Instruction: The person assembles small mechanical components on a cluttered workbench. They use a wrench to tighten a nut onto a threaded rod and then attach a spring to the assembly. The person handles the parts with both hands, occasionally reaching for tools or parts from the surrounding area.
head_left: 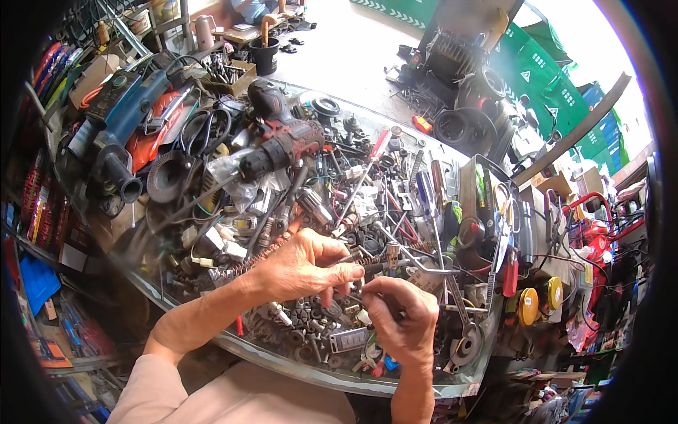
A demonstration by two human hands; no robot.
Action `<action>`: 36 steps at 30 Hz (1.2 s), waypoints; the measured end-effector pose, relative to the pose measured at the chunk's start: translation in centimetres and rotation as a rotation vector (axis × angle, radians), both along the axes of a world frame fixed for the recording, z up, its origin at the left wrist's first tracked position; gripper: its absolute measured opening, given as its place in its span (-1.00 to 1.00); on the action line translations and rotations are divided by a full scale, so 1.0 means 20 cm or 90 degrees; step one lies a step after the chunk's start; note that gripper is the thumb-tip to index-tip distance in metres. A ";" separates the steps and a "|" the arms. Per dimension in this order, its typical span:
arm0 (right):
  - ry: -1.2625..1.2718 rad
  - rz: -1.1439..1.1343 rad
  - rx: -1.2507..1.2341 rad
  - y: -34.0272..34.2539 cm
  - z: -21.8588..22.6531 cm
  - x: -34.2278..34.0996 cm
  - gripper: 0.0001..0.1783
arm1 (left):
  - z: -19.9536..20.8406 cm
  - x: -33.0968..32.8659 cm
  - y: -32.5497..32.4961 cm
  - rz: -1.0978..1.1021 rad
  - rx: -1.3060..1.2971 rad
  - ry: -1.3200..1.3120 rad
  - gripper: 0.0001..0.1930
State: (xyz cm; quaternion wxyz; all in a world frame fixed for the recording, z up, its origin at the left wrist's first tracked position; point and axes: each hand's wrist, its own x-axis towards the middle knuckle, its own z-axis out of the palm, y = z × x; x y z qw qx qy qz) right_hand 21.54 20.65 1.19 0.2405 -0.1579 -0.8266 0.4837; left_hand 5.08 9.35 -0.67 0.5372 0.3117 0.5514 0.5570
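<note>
Over the front middle of a heap of metal parts, my left hand (307,265) is closed, thumb and fingers pressed together. A dark thin rod (381,268) runs rightward from these fingertips and appears to be held there. Just to the right, my right hand (401,311) is curled with its fingers closed; what lies inside them, if anything, is hidden. A small brass-coloured fitting (393,251) shows behind the rod. Under my left wrist a long coil spring (244,267) lies among the loose parts. Bolts and a flat grey metal piece (349,340) lie in front of my hands.
A red and black cordless drill (282,138) lies on the heap behind my left hand. Screwdrivers (426,192) and scissors (503,212) stand at the right. A blue power tool (131,113) rests far left. The glass-edged table (332,381) curves along my front.
</note>
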 end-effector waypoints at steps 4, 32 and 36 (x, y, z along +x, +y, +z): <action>0.099 -0.006 0.184 -0.03 -0.06 -0.03 -0.79 | 0.01 0.01 0.00 0.002 0.001 -0.232 -0.73; 0.095 -0.108 -0.477 0.03 -0.08 -0.02 -0.75 | -0.01 0.05 0.00 0.122 0.070 -0.149 -0.72; 0.122 -0.088 -0.548 0.02 -0.06 -0.02 -0.69 | -0.02 0.05 0.00 0.112 0.085 -0.134 -0.75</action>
